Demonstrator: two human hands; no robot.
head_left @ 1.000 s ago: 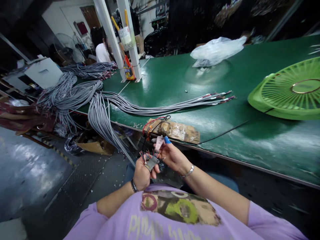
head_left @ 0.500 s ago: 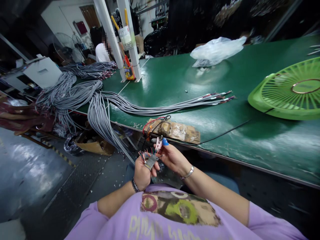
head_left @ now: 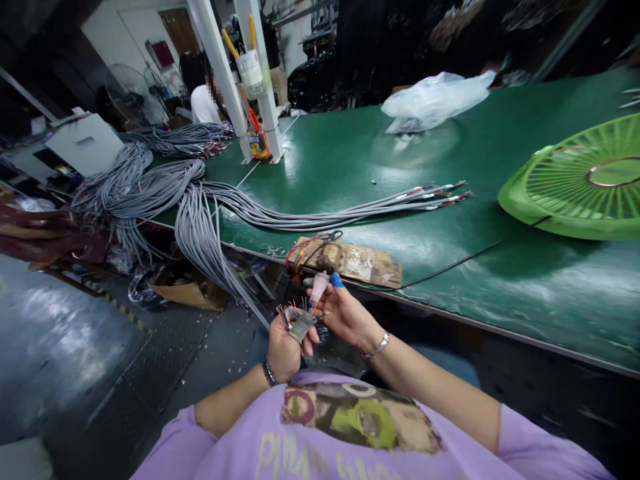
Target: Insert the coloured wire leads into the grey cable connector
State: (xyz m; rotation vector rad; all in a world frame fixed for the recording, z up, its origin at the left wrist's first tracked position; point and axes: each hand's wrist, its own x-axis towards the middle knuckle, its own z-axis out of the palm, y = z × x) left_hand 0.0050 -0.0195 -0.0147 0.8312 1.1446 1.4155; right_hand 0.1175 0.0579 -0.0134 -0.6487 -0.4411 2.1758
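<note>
My left hand (head_left: 286,345) is closed round a grey, flat-looking piece (head_left: 302,325) and the ends of thin wires (head_left: 286,313) in several colours, which fan out above the fingers. Close on its right, my right hand (head_left: 347,315) has a blue cover on the thumb. Its thumb and fingers surround a small pink clip-like piece (head_left: 319,288), smeared by motion; its exact kind is unclear. The pink piece's lower end points at the wires. Just beyond both hands, a worn wooden block (head_left: 367,265) with red and black leads lies at the table edge.
Grey cables (head_left: 295,219) with stripped ends run across the green table (head_left: 450,267); more hang over its edge. A green fan (head_left: 570,193) stands right, its black cord crossing toward the block. A plastic bag (head_left: 437,101) and white posts (head_left: 273,123) are farther back. Another person sits beyond.
My right hand has shifted slightly right, its thumb a little away from the pink piece, which is now blurred. My left hand stays nearly still with the wires.
</note>
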